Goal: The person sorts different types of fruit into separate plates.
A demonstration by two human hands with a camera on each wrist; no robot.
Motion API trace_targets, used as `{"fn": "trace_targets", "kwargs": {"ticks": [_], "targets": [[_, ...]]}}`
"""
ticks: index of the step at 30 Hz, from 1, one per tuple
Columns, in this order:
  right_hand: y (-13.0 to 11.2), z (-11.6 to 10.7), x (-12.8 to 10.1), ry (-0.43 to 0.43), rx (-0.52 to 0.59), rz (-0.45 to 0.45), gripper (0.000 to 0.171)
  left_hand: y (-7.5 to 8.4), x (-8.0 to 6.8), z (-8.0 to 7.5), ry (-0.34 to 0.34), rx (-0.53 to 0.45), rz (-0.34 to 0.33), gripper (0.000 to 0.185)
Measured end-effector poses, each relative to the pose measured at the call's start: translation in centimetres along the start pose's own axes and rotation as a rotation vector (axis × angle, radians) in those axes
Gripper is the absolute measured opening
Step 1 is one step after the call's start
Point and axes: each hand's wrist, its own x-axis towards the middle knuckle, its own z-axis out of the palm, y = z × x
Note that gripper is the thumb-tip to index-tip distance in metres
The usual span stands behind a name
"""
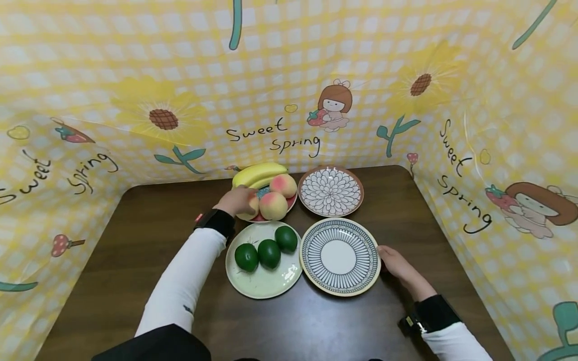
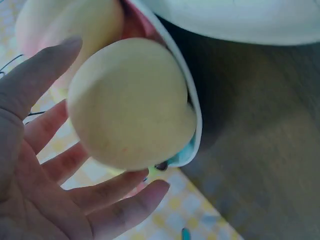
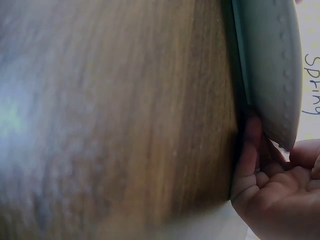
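Right hand [image 1: 397, 263] pinches the rim of the black-lined plate [image 1: 339, 256]: fingers tucked under the edge, thumb against the rim. Can't tell if the foot of the plate is fully down on the table [image 1: 135, 260].

Left hand [image 1: 236, 201] is at the near peach [image 2: 130, 107], up and left of the lined plate. Its fingers are spread with gaps between them, thumb to one side of the fruit — can't tell how firm the contact is.

Layout, all relative to the lined plate:
- Near peach: behind-left, at the edge of the fruit plate [image 1: 291, 203].
- Fruit plate: same direction. It also carries two more peaches [image 1: 273, 206], blushed pink on top, and the bananas [image 1: 259, 175] along its far side.
- Floral plate [image 1: 331, 191]: directly behind, brown rim, petal pattern.
- Pale green plate [image 1: 253, 287]: immediately left, with three dark green fruits [image 1: 269, 254] on it in a slanted row. Can't tell if the two rims touch.

Right hand sits at the lined plate's right side. Yellow checked cloth [image 1: 271, 60] stands behind it all, printed "Sweet Spring". White sleeves [image 1: 180, 276], black wristbands [image 1: 217, 221] on both arms.
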Motion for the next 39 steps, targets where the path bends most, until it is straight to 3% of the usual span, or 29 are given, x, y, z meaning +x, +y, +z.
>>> {"fn": "trace_targets", "kwargs": {"ticks": [5, 9, 12, 20, 24, 28, 31, 34, 39], "targets": [[-0.1, 0.4, 0.3, 0.020, 0.016, 0.013, 0.052, -0.9, 1.1, 1.7, 0.007, 0.006, -0.051, 0.075], [-0.1, 0.2, 0.4, 0.022, 0.007, 0.033, 0.055, -1.5, 2.2, 2.7, 0.043, 0.004, -0.032, 0.072], [-0.1, 0.3, 0.5, 0.003, -0.006, 0.047, 0.055, -2.0, 2.0, 3.0, 0.066, 0.000, -0.009, 0.065], [-0.3, 0.4, 0.5, -0.007, -0.014, 0.050, 0.057, -1.7, 0.2, 1.4, 0.080, -0.009, 0.037, 0.059], [-0.5, 0.3, 0.4, -0.004, -0.013, 0.047, 0.056, -0.5, -1.2, 0.1, 0.158, -0.052, 0.053, 0.057], [-0.5, 0.3, 0.5, 0.005, -0.007, 0.042, 0.055, 2.7, -2.4, -0.2, 0.285, -0.128, 0.118, 0.059], [-0.5, 0.4, 0.7, 0.014, -0.004, 0.036, 0.054, 6.2, -2.8, 1.2, 0.351, -0.206, 0.184, 0.064], [-0.5, 0.3, 0.8, 0.040, -0.005, 0.040, 0.053, 10.6, -2.3, 3.8, 0.338, -0.266, 0.266, 0.067], [0.0, 0.3, 0.7, 0.056, 0.011, 0.051, 0.052, 17.6, -1.0, 8.6, 0.235, -0.247, 0.354, 0.065]]}}
